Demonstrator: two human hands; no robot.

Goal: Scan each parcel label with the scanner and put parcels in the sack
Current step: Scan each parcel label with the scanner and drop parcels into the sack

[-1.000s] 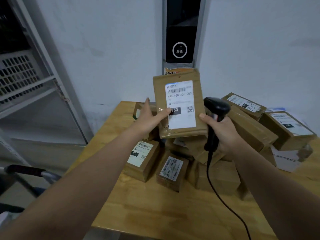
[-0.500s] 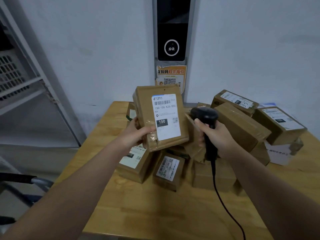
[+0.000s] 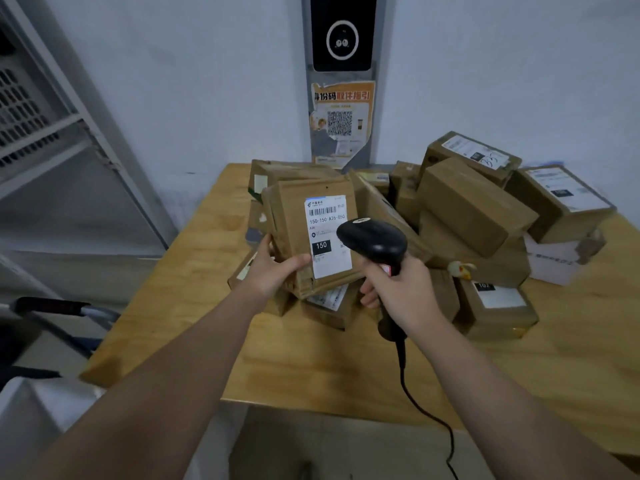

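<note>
**Head view, single entry**

- Item 1: flat brown parcel (image 3: 294,216), task item. Held upright-tilted just above the parcel pile (image 3: 474,206), over the far part of the wooden table (image 3: 311,368). A second ago it was raised in front of the wall; it has since come down and nearer.
- Item 2: shipping label (image 3: 327,237), white, with barcode and "150", facing the camera.
- Item 3: left hand (image 3: 273,271). It grips the parcel's lower left edge, thumb on the front face beside the label and fingers curled behind.
- Item 4: right hand (image 3: 405,292), fingers wrapped round the scanner handle.
- Item 5: handheld barcode scanner (image 3: 372,242), black, cable (image 3: 426,414) trailing off the table. Earlier it stood beside the parcel's right edge; its head now overlaps the label's lower right.
- Item 6: pale material (image 3: 34,410) at lower left, possibly the sack; cannot tell.

Assessment: scanner and label have been brought together, so the scan step is in hand. No beam shows, so whether the label has been read cannot be told. The parcel is not yet in the sack.
</note>
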